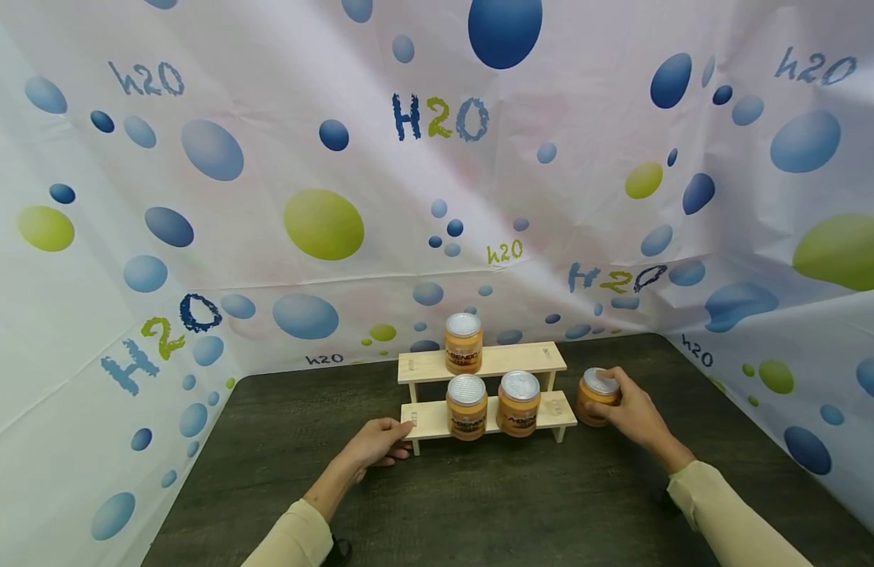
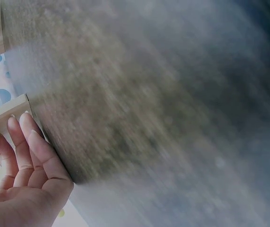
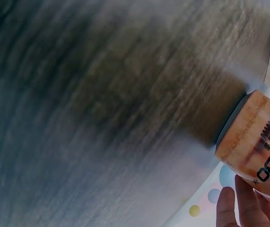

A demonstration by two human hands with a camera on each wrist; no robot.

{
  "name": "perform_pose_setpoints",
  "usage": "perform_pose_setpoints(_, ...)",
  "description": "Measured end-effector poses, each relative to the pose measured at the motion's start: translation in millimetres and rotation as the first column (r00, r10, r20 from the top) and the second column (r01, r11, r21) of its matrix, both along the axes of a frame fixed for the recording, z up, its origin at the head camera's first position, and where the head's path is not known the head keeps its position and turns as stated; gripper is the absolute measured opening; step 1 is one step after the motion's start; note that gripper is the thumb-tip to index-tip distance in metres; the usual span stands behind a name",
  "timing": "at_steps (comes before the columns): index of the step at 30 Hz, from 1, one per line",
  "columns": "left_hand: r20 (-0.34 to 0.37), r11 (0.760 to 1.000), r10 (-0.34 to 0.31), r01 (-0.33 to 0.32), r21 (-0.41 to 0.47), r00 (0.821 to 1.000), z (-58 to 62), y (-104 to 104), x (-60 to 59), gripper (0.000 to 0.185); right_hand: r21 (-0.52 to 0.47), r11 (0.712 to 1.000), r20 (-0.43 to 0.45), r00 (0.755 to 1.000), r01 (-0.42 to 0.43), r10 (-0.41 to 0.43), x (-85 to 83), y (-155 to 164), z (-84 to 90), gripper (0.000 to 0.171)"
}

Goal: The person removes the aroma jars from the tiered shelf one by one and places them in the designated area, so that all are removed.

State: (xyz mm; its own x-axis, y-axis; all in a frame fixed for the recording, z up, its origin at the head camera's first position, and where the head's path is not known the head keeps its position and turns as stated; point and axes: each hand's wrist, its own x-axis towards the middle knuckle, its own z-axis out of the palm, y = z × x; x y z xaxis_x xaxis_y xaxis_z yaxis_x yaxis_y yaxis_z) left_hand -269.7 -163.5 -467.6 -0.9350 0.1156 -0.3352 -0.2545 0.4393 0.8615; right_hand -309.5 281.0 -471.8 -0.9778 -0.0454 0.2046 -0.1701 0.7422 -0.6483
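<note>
A two-tier wooden rack point(image 1: 430, 421) stands on the dark table. My left hand point(image 1: 375, 446) holds the left end of its lower board, thumb near the top and fingers around the side and leg; the left wrist view shows these fingers point(image 2: 23, 156) against the wood. To the right of the rack, my right hand point(image 1: 634, 409) grips an orange jar point(image 1: 591, 398) with a silvery lid. The same jar point(image 3: 253, 142) shows dark lettering in the right wrist view. Two similar jars, a left one point(image 1: 468, 409) and a right one point(image 1: 519, 405), sit on the lower board.
Another orange jar point(image 1: 464, 345) stands on the rack's upper board point(image 1: 522, 359). A white sheet point(image 1: 423, 173) with blue and green dots hangs behind and at both sides of the table point(image 1: 465, 512).
</note>
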Motion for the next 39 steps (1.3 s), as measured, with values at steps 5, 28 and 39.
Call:
perform_pose_setpoints(5,0.002,1.000,0.004,-0.004,0.003,1.000,-1.4,0.0,-0.4,0.046,0.014,1.000,-0.008,1.000,0.001,-0.001,0.5,0.9,-0.1,0.065)
perform_pose_setpoints(28,-0.010,1.000,-0.004,0.004,0.009,1.000,-2.5,-0.1,1.0,0.044,0.049,0.999,-0.006,1.000,0.010,-0.009,1.5,-1.8,2.6,0.070)
perform_pose_setpoints(39,-0.018,1.000,-0.006,0.006,0.001,1.000,-1.3,0.0,1.3,0.045,0.016,1.000,-0.020,1.000,-0.022,0.022,2.1,-8.0,35.4,0.085)
